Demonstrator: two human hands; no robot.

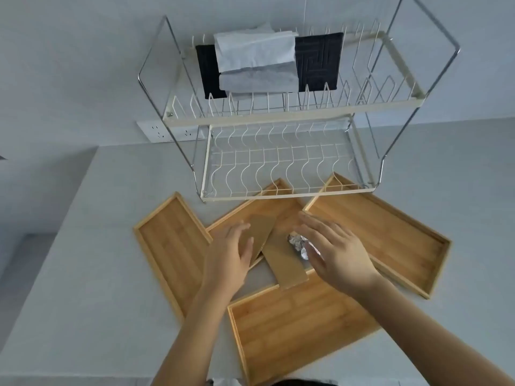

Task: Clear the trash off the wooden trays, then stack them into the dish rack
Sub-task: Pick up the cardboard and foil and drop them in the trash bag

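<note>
On the middle wooden tray [260, 207], which lies tilted among the others, sit two strips of brown cardboard [284, 256] crossing each other and a crumpled ball of foil [297, 243]. The longer strip runs off that tray's near edge onto the rim of the near tray [289, 327]. The foil lies just beside the strip, on its right.

The left hand [230, 254] hovers over the left strip with fingers loosely spread and gently curled, gripping nothing; whether the fingertips touch the cardboard cannot be told. The right hand [334, 252] is likewise spread, palm down, over the foil ball and partly hiding it, with nothing pinched.

Four trays lie on the grey bench [83, 274] in all: the left tray [170, 246], the middle one, the right tray [381, 235] and the near one, overlapping at their corners.

Behind them stands the two-tier wire dish rack [278, 160], its lower tier reaching over the far ends of the middle and right trays. On the upper tier rest a black cloth [317, 62] and folded white paper [255, 59]. A wall socket [164, 130] shows behind the rack's left leg.
</note>
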